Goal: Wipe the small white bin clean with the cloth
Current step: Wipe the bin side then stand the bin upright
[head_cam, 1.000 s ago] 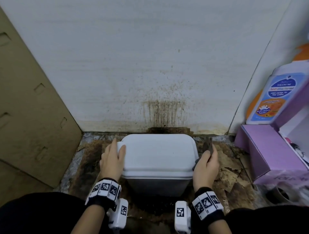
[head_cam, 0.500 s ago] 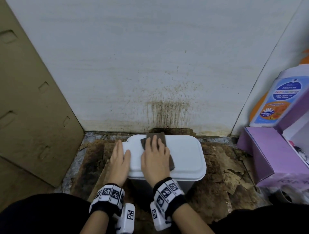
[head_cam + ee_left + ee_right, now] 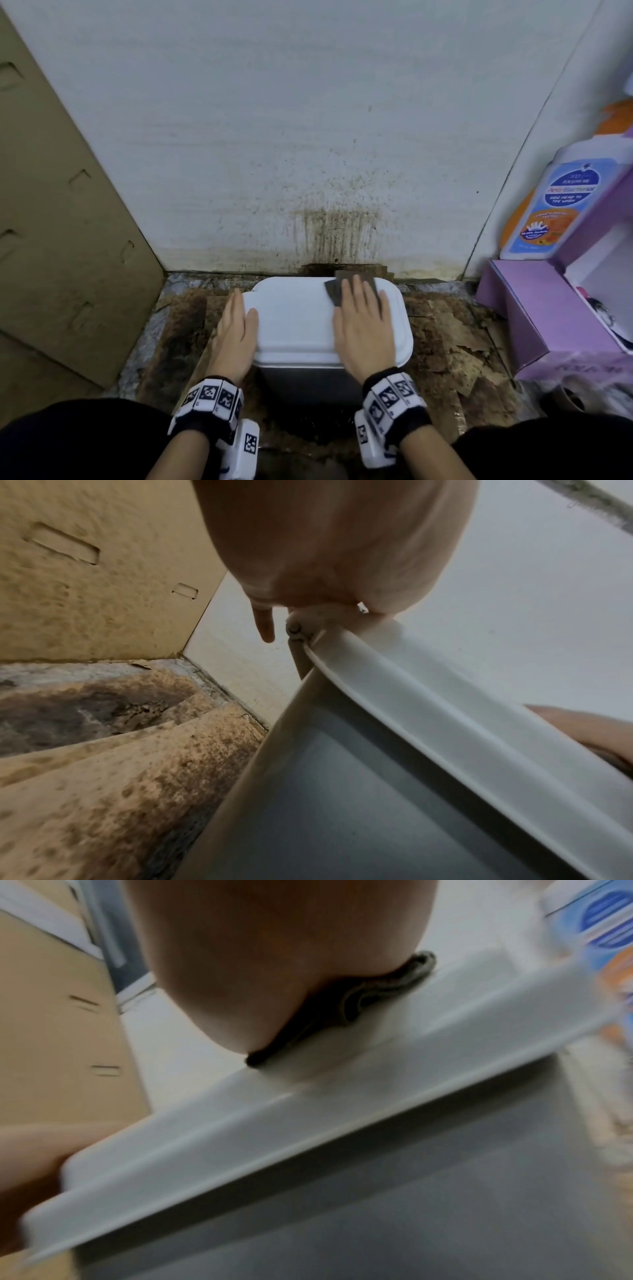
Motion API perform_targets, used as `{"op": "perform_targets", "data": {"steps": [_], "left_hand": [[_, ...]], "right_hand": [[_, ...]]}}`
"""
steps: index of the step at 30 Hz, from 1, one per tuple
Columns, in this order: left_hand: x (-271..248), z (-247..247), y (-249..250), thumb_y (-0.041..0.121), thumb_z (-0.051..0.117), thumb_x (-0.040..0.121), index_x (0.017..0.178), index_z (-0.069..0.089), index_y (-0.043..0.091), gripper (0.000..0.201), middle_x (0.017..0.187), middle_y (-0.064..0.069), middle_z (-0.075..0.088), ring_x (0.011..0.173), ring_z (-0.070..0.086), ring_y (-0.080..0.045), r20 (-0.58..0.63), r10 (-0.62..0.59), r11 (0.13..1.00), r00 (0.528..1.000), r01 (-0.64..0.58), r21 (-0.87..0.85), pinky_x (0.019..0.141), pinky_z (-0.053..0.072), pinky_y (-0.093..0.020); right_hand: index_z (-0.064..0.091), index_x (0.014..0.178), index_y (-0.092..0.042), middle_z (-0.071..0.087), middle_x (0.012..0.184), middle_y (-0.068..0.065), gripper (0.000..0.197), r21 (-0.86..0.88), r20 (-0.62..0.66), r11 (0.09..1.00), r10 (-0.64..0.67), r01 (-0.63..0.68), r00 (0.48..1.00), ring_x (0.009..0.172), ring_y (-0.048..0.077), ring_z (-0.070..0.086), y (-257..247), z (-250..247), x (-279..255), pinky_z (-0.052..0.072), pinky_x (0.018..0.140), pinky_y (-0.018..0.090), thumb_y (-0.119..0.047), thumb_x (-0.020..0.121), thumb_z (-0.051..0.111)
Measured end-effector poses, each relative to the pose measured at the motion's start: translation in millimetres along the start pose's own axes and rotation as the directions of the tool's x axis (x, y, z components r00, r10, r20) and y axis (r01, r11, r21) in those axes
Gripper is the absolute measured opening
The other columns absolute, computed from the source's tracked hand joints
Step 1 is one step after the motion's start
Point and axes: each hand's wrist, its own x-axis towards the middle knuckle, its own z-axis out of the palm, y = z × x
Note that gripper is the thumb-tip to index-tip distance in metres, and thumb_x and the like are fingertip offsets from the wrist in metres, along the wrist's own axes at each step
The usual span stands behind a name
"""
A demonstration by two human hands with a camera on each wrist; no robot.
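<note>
A small white bin [image 3: 294, 322] with a closed lid stands on the floor against the stained wall. My left hand [image 3: 236, 329] rests flat against the lid's left edge, fingers straight; the left wrist view has its palm [image 3: 329, 547] on the lid rim [image 3: 445, 696]. My right hand [image 3: 361, 322] lies flat on the right part of the lid and presses a dark brown cloth [image 3: 337, 286] under its palm and fingers. In the blurred right wrist view the folded cloth [image 3: 356, 1001] sits squeezed between the palm [image 3: 274, 947] and the lid [image 3: 308, 1123].
A brown cardboard sheet [image 3: 61, 222] leans at the left. Stained, torn cardboard [image 3: 448, 339] covers the floor around the bin. A purple box [image 3: 548, 308] and a soap bottle [image 3: 561, 202] stand at the right. The wall [image 3: 335, 236] behind the bin has brown streaks.
My right hand brought the cloth from the bin's right side onto the lid's left part, then slid it to the right part. The left hand stayed on the left edge.
</note>
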Motion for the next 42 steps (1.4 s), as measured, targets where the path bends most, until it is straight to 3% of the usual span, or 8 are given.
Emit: {"op": "perform_targets", "data": {"steps": [5, 9, 14, 19, 25, 29, 36, 42], "left_hand": [[-3, 0, 2, 0.046, 0.022, 0.106, 0.160, 0.004, 0.027, 0.060, 0.168, 0.010, -0.001, 0.154, 0.002, -0.014, -0.010, -0.003, 1.000, 1.000, 0.003, 0.011, 0.123, 0.007, -0.042], [-5, -1, 6, 0.048, 0.019, 0.106, 0.160, 0.002, 0.030, 0.059, 0.167, 0.012, -0.004, 0.154, -0.002, -0.014, 0.005, -0.044, 0.996, 0.999, 0.043, 0.081, 0.123, 0.004, -0.048], [-9, 2, 23, 0.043, 0.018, 0.106, 0.160, 0.003, 0.029, 0.058, 0.168, 0.008, -0.006, 0.154, -0.007, -0.018, -0.116, -0.073, 0.962, 0.991, 0.101, 0.254, 0.121, 0.003, -0.052], [-18, 15, 64, 0.039, 0.025, 0.107, 0.158, 0.021, 0.022, 0.054, 0.168, 0.004, 0.011, 0.154, 0.000, -0.014, -0.134, 0.174, 0.947, 0.976, -0.129, 0.294, 0.123, 0.002, -0.039], [-25, 31, 115, 0.045, 0.034, 0.105, 0.154, 0.029, 0.024, 0.054, 0.162, 0.006, 0.024, 0.151, 0.012, -0.012, 0.046, 0.403, 0.877, 0.914, -0.400, 0.267, 0.122, 0.010, -0.035], [-14, 22, 120, 0.045, 0.029, 0.105, 0.158, 0.017, 0.028, 0.057, 0.166, 0.002, 0.012, 0.153, 0.005, -0.017, 0.123, 0.344, 0.866, 0.931, -0.365, 0.342, 0.124, 0.008, -0.040], [0, -8, 91, 0.051, 0.038, 0.102, 0.156, 0.021, 0.039, 0.058, 0.167, 0.006, 0.005, 0.153, 0.004, -0.016, 0.124, 0.352, 0.853, 0.928, -0.373, 0.365, 0.122, 0.011, -0.042], [5, -31, 72, 0.046, 0.045, 0.099, 0.150, 0.030, 0.043, 0.054, 0.165, 0.010, 0.013, 0.152, 0.012, -0.014, 0.078, 0.347, 0.902, 0.935, -0.355, 0.245, 0.122, 0.016, -0.042]], "right_hand": [[0.021, 0.158, -0.018, 0.027, 0.163, 0.007, 0.059, 0.240, 0.022, 0.920, 0.312, -0.308, 0.950, 0.148, 0.025, 0.030, 45, -7, -8, 0.023, 0.121, 0.042, -0.041, 0.104, 0.023], [0.025, 0.156, -0.033, 0.043, 0.155, -0.001, 0.054, 0.665, 0.205, 0.565, 0.490, -0.488, 0.847, 0.137, 0.027, 0.044, 57, -15, -16, 0.037, 0.108, 0.040, -0.046, 0.104, 0.032], [0.040, 0.151, -0.027, 0.056, 0.134, -0.006, 0.057, 0.855, 0.323, 0.212, 0.494, -0.473, 0.807, 0.128, 0.023, 0.050, 63, -24, -21, 0.037, 0.099, 0.034, -0.048, 0.099, 0.051], [0.054, 0.139, -0.037, 0.065, 0.120, -0.009, 0.043, 0.887, 0.298, 0.150, 0.537, -0.437, 0.789, 0.115, 0.019, 0.058, 51, -13, -25, 0.045, 0.105, 0.042, -0.047, 0.097, 0.051], [0.063, 0.108, -0.049, 0.066, 0.103, -0.028, 0.016, 0.943, 0.238, 0.117, 0.415, -0.312, 0.878, 0.109, 0.008, 0.061, 13, -22, -22, 0.049, 0.102, 0.043, -0.042, 0.100, 0.051], [0.063, 0.124, -0.042, 0.070, 0.119, -0.019, 0.026, 0.953, 0.304, -0.080, 0.231, -0.294, 0.924, 0.116, 0.006, 0.063, -2, -21, -15, 0.047, 0.107, 0.042, -0.035, 0.103, 0.051], [0.062, 0.132, -0.028, 0.070, 0.126, 0.006, 0.032, 0.773, 0.491, -0.519, 0.127, -0.364, 0.862, 0.118, 0.027, 0.066, -19, -8, -6, 0.047, 0.107, 0.051, -0.033, 0.102, 0.052], [0.052, 0.141, -0.035, 0.063, 0.136, 0.001, 0.041, 0.852, 0.446, -0.449, 0.354, -0.268, 0.822, 0.121, 0.023, 0.062, -28, 5, 2, 0.047, 0.107, 0.051, -0.037, 0.100, 0.052]]}}
